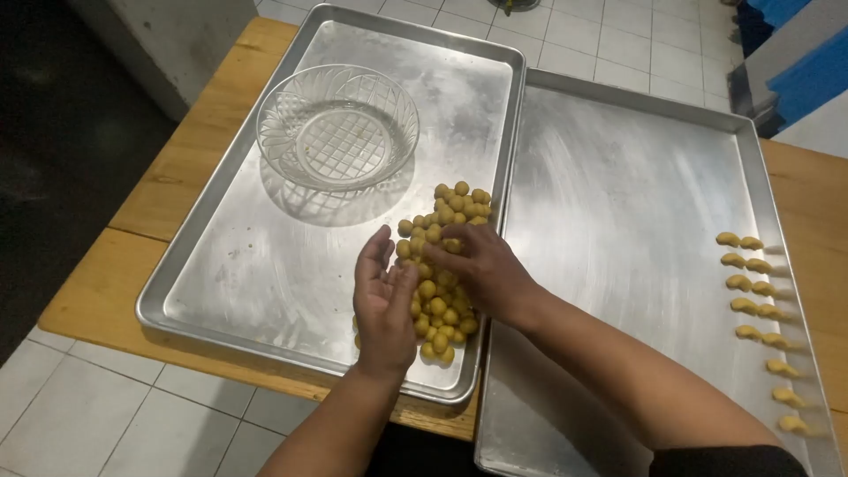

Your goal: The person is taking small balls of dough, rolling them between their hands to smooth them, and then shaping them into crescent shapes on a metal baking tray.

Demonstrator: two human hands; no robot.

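Observation:
A heap of small yellow dough balls (452,208) lies along the right side of the left metal tray (265,265). My right hand (481,265) reaches across onto the heap, its fingers curled over several balls. My left hand (382,300) is beside it with the palm turned toward the right hand and fingers spread, touching the heap's left edge. Whether the right hand's fingers pinch a ball is hidden by the hand itself. Shaped yellow dough pieces (751,284) sit in a column at the right edge of the right metal tray (618,221).
A clear patterned glass bowl (337,126) stands at the back of the left tray. Both trays rest on a wooden table (97,283) above a white tiled floor (88,406). A grey wall and blue objects are at the far corners.

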